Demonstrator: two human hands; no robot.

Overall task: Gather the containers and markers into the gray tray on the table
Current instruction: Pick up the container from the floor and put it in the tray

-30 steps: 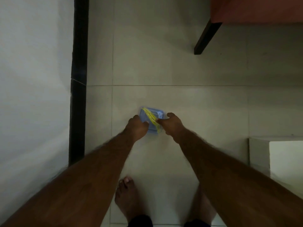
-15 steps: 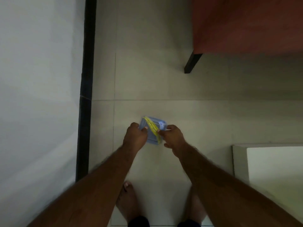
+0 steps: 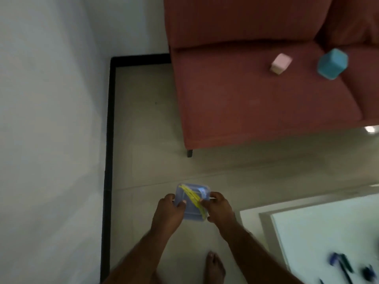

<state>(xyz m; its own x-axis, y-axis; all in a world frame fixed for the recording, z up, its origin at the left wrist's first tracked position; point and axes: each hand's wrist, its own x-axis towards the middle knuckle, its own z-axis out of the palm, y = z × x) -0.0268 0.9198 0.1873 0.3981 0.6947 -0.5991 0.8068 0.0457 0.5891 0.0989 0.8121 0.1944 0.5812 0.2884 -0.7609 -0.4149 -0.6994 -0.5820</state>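
two hands on one clear blue container [image 3: 193, 203], low in the middle of the frame, held above the pale tiled floor [image 3: 147, 130]. left hand [image 3: 169, 212] grips its left edge, fingers curled over the rim; right hand [image 3: 218, 208] has the right edge, fingers curled, thumb tip pinching at the yellow strip [image 3: 192, 198] that runs slantwise across the lid. over in the upper right, a red sofa [image 3: 246, 99] with a pink block [image 3: 281, 63] on its seat and a teal block [image 3: 332, 63] just to the right of it, the two apart. lower right corner, a white table [image 3: 307, 232], and on it some dark blue markers [image 3: 340, 263], blurred, hard to count. one bare foot [image 3: 214, 267] on the tiles at the bottom edge, between the forearms. white wall [image 3: 51, 119] fills the left side, black skirting [image 3: 108, 150] running along its foot.
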